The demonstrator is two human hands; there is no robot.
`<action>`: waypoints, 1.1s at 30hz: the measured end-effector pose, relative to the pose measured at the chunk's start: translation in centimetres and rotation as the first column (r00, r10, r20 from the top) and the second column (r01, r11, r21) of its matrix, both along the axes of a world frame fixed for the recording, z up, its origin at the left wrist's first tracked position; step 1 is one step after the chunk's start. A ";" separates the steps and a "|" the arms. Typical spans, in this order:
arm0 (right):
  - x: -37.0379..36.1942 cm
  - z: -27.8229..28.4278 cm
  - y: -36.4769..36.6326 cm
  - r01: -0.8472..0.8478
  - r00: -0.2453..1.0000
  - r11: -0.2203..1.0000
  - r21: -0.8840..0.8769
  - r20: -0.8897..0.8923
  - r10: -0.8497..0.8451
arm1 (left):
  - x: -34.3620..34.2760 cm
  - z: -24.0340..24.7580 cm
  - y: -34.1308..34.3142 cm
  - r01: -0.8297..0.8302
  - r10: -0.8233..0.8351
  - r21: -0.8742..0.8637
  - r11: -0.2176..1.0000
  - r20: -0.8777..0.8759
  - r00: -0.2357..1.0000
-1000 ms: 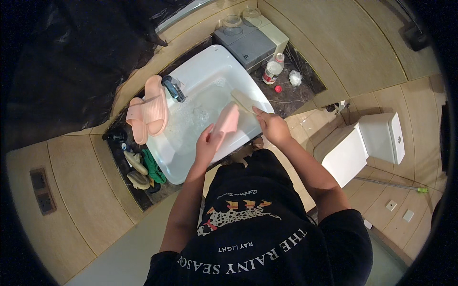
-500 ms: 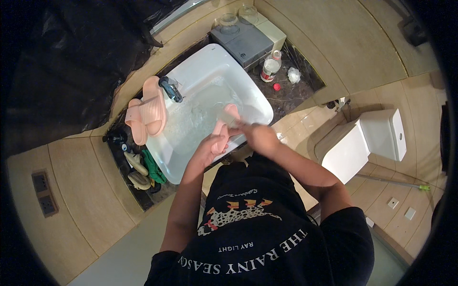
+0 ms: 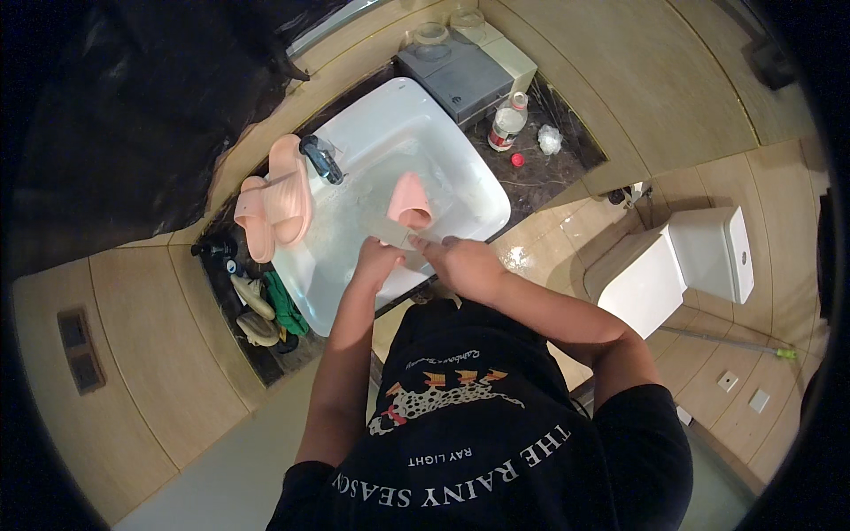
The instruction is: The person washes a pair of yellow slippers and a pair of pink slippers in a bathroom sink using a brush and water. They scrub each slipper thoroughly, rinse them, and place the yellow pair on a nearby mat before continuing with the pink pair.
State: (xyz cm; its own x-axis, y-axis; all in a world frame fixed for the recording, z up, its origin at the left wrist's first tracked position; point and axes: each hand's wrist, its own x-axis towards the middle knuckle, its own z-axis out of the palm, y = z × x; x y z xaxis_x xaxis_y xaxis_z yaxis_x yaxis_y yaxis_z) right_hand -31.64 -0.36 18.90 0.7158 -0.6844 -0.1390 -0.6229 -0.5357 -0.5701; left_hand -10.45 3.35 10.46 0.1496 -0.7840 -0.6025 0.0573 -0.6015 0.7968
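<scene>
Over the near side of the white sink point(image 3: 465, 150), which holds cloudy water, a small pink slipper point(image 3: 409, 195) points away from me, its strap side up. My left hand point(image 3: 379, 264) is closed round its heel end. My right hand point(image 3: 469, 265) is closed on a pale, flat, whitish block point(image 3: 390, 234) that lies across the slipper behind the strap. Whether the block is a sponge or a brush I cannot make out. Two more pink slippers point(image 3: 288, 190) lean side by side on the sink's left rim, beside the dark faucet point(image 3: 320, 159).
A clear bottle point(image 3: 506, 124), a red cap point(image 3: 518, 160) and a crumpled white wad point(image 3: 549, 139) are on the dark counter at right. Behind the sink stands a grey box point(image 3: 456, 80). A green cloth point(image 3: 285, 305) and pale shoes point(image 3: 254, 296) lie at left; a toilet point(image 3: 633, 274) stands right.
The slipper has turned from sole-like side view to strap up, farther over the water. My right hand has moved slightly nearer, and the pale block now shows more plainly.
</scene>
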 end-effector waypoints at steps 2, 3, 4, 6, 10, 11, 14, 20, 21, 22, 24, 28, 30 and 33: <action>-0.1 -0.1 -0.7 0.027 0.999 0.999 -0.029 0.028 -0.026 | 0.0 1.6 -0.2 -0.041 0.058 -0.090 0.995 0.195 0.979; -0.6 -0.9 -2.3 0.054 0.996 0.996 -0.065 0.070 -0.049 | 0.0 1.5 -0.2 -0.044 0.065 -0.126 0.991 0.168 0.984; -1.0 -1.8 -3.8 0.082 0.991 0.992 -0.097 0.114 -0.071 | 0.1 1.4 -0.1 -0.049 0.072 -0.158 0.986 0.142 0.987; -1.4 -1.6 -6.1 0.286 0.958 0.956 -0.070 0.056 -0.282 | 0.4 1.5 0.1 -0.062 0.085 -0.223 0.973 0.095 0.992; 0.0 -0.9 -4.8 0.162 0.982 0.978 -0.130 0.114 -0.147 | -0.2 1.9 -0.5 0.000 0.038 -0.216 0.976 0.173 0.984; 0.6 -0.1 -3.3 0.102 0.993 0.990 -0.100 0.063 -0.096 | -0.1 2.2 -0.7 0.029 0.012 -0.181 0.983 0.221 0.975; 1.1 2.0 -1.2 -0.025 0.992 1.000 -0.014 0.125 0.026 | 0.6 2.0 -0.5 0.059 0.010 -0.224 0.973 0.295 0.956; -0.9 -1.2 -8.0 0.309 0.945 0.944 -0.117 0.151 -0.290 | 1.1 3.0 0.2 -0.217 0.187 -0.217 0.952 -0.151 0.971; -0.8 -1.7 -8.0 0.309 0.940 0.941 -0.139 0.192 -0.281 | 1.1 2.9 0.2 -0.263 0.214 -0.207 0.942 -0.230 0.949; -0.5 -1.9 -7.6 0.307 0.935 0.939 -0.156 0.233 -0.267 | 1.0 3.3 0.1 -0.311 0.254 -0.182 0.933 -0.281 0.925; -0.1 -1.9 -6.3 0.277 0.936 0.951 -0.139 0.263 -0.235 | 0.7 4.3 -0.1 -0.401 0.331 -0.124 0.908 -0.377 0.865; 0.3 0.2 -4.0 0.183 0.957 0.980 -0.081 0.243 -0.159 | 1.5 3.9 -0.1 -0.408 0.323 -0.138 0.902 -0.412 0.852; 0.4 -0.7 -5.1 0.200 0.953 0.971 -0.133 0.256 -0.161 | 1.6 3.6 0.2 -0.358 0.284 -0.148 0.922 -0.369 0.885; 0.3 -2.0 -7.6 0.314 0.898 0.945 -0.095 0.354 -0.263 | 1.2 3.7 0.3 -0.304 0.213 -0.165 0.938 -0.417 0.884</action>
State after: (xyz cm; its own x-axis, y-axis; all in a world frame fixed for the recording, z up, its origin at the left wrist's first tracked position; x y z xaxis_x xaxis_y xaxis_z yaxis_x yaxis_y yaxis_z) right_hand -31.32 -7.98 16.86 0.4705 -0.8619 0.1889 -0.5510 -0.4542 -0.7001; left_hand -9.21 3.62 14.15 0.1563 -0.8677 -0.4719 0.5172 -0.3352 0.7875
